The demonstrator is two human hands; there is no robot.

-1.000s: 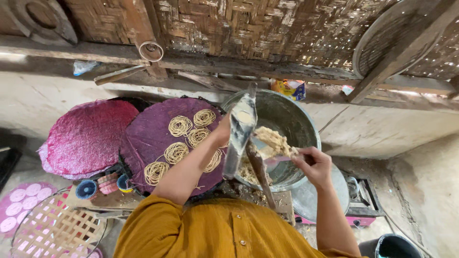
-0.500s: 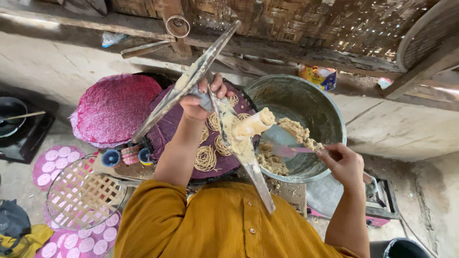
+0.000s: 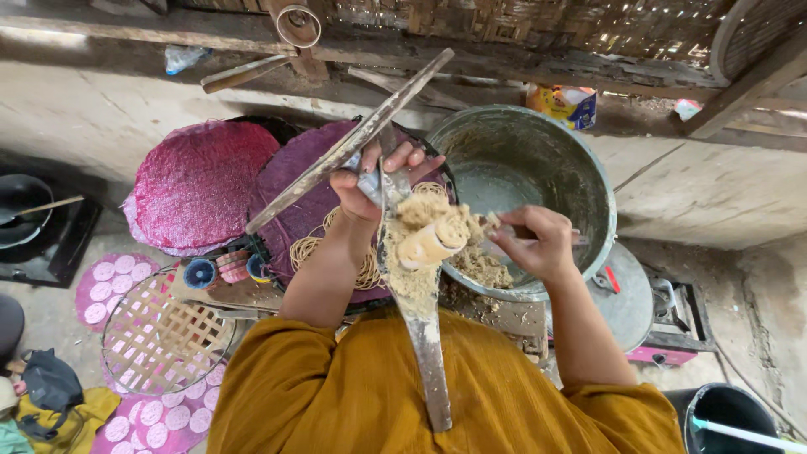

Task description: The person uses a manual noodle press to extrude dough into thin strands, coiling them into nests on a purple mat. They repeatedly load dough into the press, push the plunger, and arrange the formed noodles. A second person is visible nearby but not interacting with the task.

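Note:
My left hand (image 3: 380, 181) grips a hinged wooden-and-metal press (image 3: 420, 328) at its pivot, one arm (image 3: 349, 145) swung up to the left, the other pointing down over my lap. Tan dough (image 3: 424, 235) is smeared around the press's cylinder. My right hand (image 3: 538, 244) holds a small pink-handled spoon (image 3: 504, 238) against that dough, over the rim of a large grey metal basin (image 3: 538, 160) with more dough at its bottom. Behind the press lies a purple woven tray (image 3: 298, 206) bearing coils of pressed noodle strands (image 3: 305, 250).
A magenta woven tray (image 3: 197, 181) sits left of the purple one. A round bamboo lattice (image 3: 164, 332) lies lower left over pink dotted mats (image 3: 105, 282). A black pan (image 3: 21, 210) stands far left, a dark bucket (image 3: 727, 416) lower right, a stove (image 3: 672, 319) under the basin.
The press has come nearer and lower over my lap, its upper arm still swung open. My right hand has moved left from the basin and now touches the dough at the press cylinder.

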